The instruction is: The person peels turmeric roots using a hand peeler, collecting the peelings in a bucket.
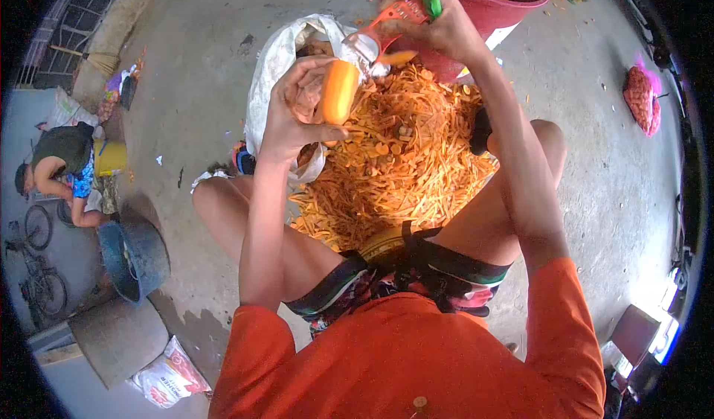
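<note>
— What's nearest on your feed?

— From my end, the wearer's orange shirt (401,359) fills the bottom. Just past it are patterned shorts (454,281) and two bare knees spread apart. The person sits low over a concrete floor (193,84).

— And between the knees?

— A big heap of peelings (394,166), orange strips piled on the floor and running from the lap up toward the hands.

— What are the hands doing?

— The left hand (294,117) is wrapped around a carrot (339,91), with the fingers curled behind it and the thumb across the lower end. The carrot stands nearly upright above the near-left edge of the heap. The right hand (446,28) is higher and farther out, closed on a peeler (401,13) with a green handle and a red head. The head is just above the carrot's top end, but I can't tell whether they touch. A pale sliver of peel (398,57) sits right under the blade.

— And behind them?

— A white sack (275,58) lies open just beyond the left hand. A red tub (513,2) holding cut orange pieces stands behind the right hand.

— Anything farther off?

— To the left there is a blue basin (141,259) and a yellow bucket (110,157), with another person (63,162) bent over beside it. Far right, a red mesh bag (641,99) lies on the floor.
</note>
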Demonstrator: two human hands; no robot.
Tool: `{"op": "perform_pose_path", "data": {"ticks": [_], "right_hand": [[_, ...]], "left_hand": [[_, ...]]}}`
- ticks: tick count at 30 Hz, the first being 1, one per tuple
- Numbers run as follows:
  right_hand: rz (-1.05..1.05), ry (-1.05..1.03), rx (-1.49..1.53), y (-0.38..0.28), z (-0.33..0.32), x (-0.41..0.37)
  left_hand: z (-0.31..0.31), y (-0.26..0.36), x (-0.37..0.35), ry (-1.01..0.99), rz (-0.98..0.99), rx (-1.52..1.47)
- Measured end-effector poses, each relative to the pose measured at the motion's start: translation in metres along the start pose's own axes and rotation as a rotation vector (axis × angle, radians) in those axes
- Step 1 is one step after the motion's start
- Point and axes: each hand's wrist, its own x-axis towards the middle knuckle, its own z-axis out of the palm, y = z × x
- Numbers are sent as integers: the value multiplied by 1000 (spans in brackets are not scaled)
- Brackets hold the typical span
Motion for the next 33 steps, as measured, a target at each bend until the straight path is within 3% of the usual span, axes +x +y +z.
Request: {"op": "perform_pose_path", "data": {"ticks": [3, 5, 8, 9, 11, 13, 15, 19, 21, 22, 25, 26, 27, 29, 30, 33], "right_hand": [[48, -101, 91, -8, 5, -3], [-160, -181, 65, -16, 31, -7], [52, -66, 185, 1, 10, -1], [33, 44, -207, -5, -1, 2], [-32, 54, -29, -6, 1, 2], [-87, -155, 64, -22, 22, -4], [-111, -142, 84, -21, 29, -4], [57, 88, -112, -14, 8, 2], [23, -93, 288, -23, 23, -4], [-172, -103, 10, -31, 31, -6], [85, 45, 131, -3, 15, 2], [174, 112, -91, -3, 1, 1], [167, 110, -98, -4, 3, 0], [-37, -72, 137, -8, 16, -4], [-170, -114, 1, -25, 29, -6], [100, -54, 298, -5, 13, -3]], "left_hand": [[4, 1, 5, 43, 1, 32], [-3, -6, 9, 64, -4, 69], [0, -5, 0, -10, 41, -23], [5, -1, 0, -10, 43, -25], [10, 7, 4, 45, -19, -87], [4, -6, 7, 77, 13, -7], [0, -15, 4, 50, 46, 24], [-1, -9, 4, 44, 20, -113], [-1, -14, 6, 50, 40, -103], [0, -15, 8, 60, 51, -96], [-1, -10, 0, 34, 29, -156], [-1, -4, 1, 1, 18, -125], [0, -4, 4, -1, 28, -125], [-1, -6, 8, 14, 38, 37], [2, -9, 9, 32, 90, 41], [-6, -7, 1, -77, 58, 79]]}}
